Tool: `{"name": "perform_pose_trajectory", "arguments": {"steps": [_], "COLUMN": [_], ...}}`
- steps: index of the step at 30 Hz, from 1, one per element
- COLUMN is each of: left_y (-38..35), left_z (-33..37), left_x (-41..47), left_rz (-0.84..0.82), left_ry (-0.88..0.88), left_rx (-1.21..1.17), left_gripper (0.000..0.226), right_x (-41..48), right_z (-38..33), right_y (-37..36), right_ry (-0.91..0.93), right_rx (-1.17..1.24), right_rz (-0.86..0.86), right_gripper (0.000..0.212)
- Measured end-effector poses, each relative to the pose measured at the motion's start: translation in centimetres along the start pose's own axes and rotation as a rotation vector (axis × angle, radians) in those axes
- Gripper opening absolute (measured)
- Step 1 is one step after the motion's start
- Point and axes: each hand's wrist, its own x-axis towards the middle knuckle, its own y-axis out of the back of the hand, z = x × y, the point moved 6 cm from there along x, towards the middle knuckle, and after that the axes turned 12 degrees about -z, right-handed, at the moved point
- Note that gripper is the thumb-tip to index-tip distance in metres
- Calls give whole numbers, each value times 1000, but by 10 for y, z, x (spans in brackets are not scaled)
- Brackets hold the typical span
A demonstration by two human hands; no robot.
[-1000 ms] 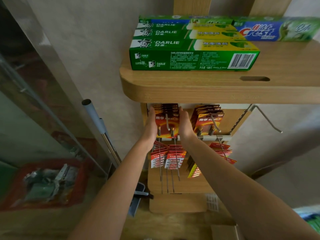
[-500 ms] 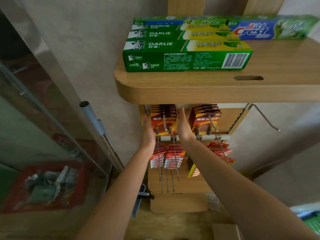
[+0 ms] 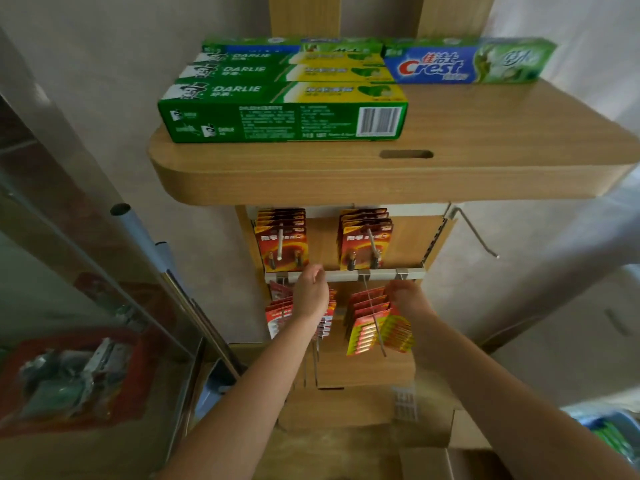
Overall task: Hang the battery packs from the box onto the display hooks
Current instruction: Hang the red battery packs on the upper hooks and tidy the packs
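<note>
The packs hang on the upper-left hook. Both hands are off them now, dropped to the rail. The left hand is loosely curled and empty. The right hand is beside the lower-right packs, and I can't tell its grip.

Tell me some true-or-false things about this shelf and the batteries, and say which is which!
1. Toothpaste boxes lie on the wooden shelf. True.
2. The hook at the far right is full. False: it is bare; the battery packs hang on other hooks.
3. The left hand and the right hand are both below the shelf. True.
4. The Crest box is red. False: it is blue and green.
</note>
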Motion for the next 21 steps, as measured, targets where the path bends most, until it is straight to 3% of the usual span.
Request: {"name": "perform_pose_trajectory", "arguments": {"steps": [3, 7, 12, 21], "left_y": [-13, -21, -31, -33], "left_z": [30, 52, 69, 70], "left_x": [1, 11, 17, 21], "left_rz": [-18, -14, -124, -114], "left_ry": [-76, -54, -26, -48], "left_rx": [-58, -214, -312, -285], "left_gripper": [47, 53, 59, 60], "right_x": [0, -9, -14, -9], "right_z": [-30, -83, -109, -104], "right_y": [26, 23, 5, 3], "right_ry": [96, 245, 285, 288], "right_rx": [89, 254, 241, 283], "right_rz": [32, -77, -229, -277], "right_gripper": [38, 63, 68, 74]}}
